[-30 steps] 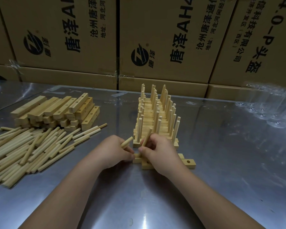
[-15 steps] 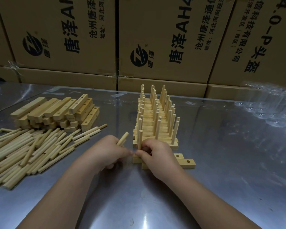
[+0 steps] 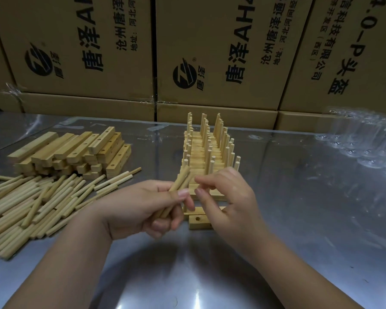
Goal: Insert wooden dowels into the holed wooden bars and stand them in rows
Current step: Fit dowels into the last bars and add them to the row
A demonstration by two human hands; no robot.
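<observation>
My left hand (image 3: 143, 210) is palm-up above the table and grips two wooden dowels (image 3: 179, 182) that point up and to the right. Just right of their tips hovers my right hand (image 3: 228, 197), fingers loosely curled and holding nothing. Beneath both hands a holed wooden bar (image 3: 198, 219) lies flat on the table, partly hidden by my fingers. Behind it stand the finished rows of bars with upright dowels (image 3: 207, 152). A stack of empty holed bars (image 3: 76, 152) and a pile of loose dowels (image 3: 31, 201) lie to the left.
The metal table (image 3: 299, 230) is shiny, with crinkled clear plastic wrap (image 3: 366, 141) at its right rear. Printed cardboard boxes (image 3: 210, 52) form a wall along the back edge.
My right hand has let go of the dowel it was pressing into the bar and risen toward my left hand. My left hand lifted and turned palm-up with its dowels.
</observation>
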